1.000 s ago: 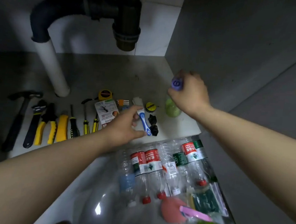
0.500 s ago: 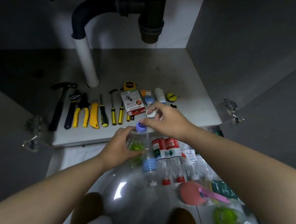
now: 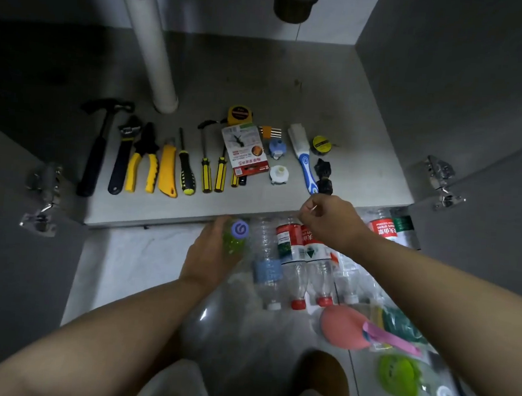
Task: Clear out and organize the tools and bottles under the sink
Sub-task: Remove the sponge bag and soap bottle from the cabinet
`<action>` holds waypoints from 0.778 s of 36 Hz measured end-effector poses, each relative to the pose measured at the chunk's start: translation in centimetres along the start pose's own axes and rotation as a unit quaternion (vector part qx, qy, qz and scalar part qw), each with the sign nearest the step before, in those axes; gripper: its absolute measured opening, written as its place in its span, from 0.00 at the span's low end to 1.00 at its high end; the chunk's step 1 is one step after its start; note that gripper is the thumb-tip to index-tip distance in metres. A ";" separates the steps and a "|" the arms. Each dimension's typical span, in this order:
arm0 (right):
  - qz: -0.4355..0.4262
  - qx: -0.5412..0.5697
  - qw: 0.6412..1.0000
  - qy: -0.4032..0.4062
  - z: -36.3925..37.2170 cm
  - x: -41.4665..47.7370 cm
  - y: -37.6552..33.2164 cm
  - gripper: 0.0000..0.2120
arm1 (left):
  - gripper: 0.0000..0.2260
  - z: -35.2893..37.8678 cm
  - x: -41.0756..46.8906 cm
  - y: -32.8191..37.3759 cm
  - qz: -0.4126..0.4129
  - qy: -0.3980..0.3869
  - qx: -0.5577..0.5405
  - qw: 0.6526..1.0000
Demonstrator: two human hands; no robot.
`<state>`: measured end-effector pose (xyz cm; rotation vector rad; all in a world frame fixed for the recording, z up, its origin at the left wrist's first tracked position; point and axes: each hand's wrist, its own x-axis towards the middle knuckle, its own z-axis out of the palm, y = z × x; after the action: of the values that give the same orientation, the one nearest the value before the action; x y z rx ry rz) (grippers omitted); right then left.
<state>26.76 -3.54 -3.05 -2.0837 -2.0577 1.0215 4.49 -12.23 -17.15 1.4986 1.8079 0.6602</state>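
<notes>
My left hand (image 3: pixel 209 256) grips a small green bottle with a purple cap (image 3: pixel 236 238) just in front of the cabinet's front edge. To its right, my right hand (image 3: pixel 329 222) hovers with curled fingers over a row of clear plastic bottles (image 3: pixel 293 252) lying on the floor, and I see nothing in it. On the cabinet floor (image 3: pixel 261 83) a hammer (image 3: pixel 98 149), wrench (image 3: pixel 122 154), yellow pliers (image 3: pixel 143 161), utility knife (image 3: pixel 167 172) and screwdrivers (image 3: pixel 206 169) lie in a row. A white cap (image 3: pixel 279 174) and a blue-handled brush (image 3: pixel 305 164) lie further right.
A white drain pipe (image 3: pixel 153 45) stands at the cabinet's back left. Door hinges stick out at the left (image 3: pixel 43 195) and right (image 3: pixel 440 182). A large clear bottle (image 3: pixel 229 325), a pink sponge (image 3: pixel 342 327) and a green item (image 3: pixel 398 380) lie on the floor near me.
The green bottle passed from my right hand to my left and came out of the cabinet to the floor. My right hand drew back from the white cap.
</notes>
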 end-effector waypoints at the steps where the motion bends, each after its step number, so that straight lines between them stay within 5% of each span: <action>1: 0.000 0.001 1.000 -0.002 0.1 0.0 0.0 0.07 | 0.24 0.1 0.0 0.0 0.000 0.003 -0.001 1.000; 15: -0.020 0.030 0.999 -0.020 -0.1 -0.4 0.8 0.07 | 0.31 -0.7 -0.1 1.7 0.007 -0.076 -0.044 0.996; 22: -0.025 0.036 0.999 -0.022 -1.2 -0.2 2.3 0.04 | 0.32 -5.3 -1.1 3.3 0.041 -0.080 0.204 0.975; 28: -0.003 0.003 1.000 0.010 -3.0 2.1 3.9 0.06 | 0.19 -11.0 0.4 6.7 0.201 -0.081 0.407 0.887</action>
<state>31.35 -0.86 -3.37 -2.0739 -2.0474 1.0013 0.20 -10.01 -5.24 2.4363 1.7310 -0.1051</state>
